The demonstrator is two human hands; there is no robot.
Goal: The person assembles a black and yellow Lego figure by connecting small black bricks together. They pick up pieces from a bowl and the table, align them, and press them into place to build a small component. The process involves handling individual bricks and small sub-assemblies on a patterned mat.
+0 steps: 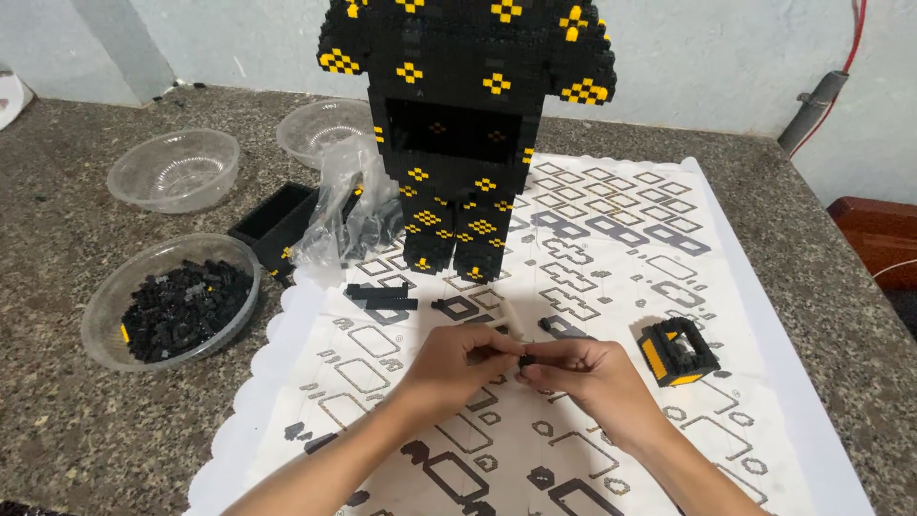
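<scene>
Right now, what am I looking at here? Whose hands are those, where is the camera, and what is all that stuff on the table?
The single picture comes from a camera worn on a person's head, looking down at their own bare hands; there is no machine. The left hand and right hand meet over a white patterned sheet, pinching a small black brick between their fingers. Behind stands a tall black-and-yellow brick figure. To the right sits a small black-and-yellow block. On the left of the stone table are a clear bowl of black bricks, two further clear bowls, a black box and a crumpled plastic bag.
</scene>
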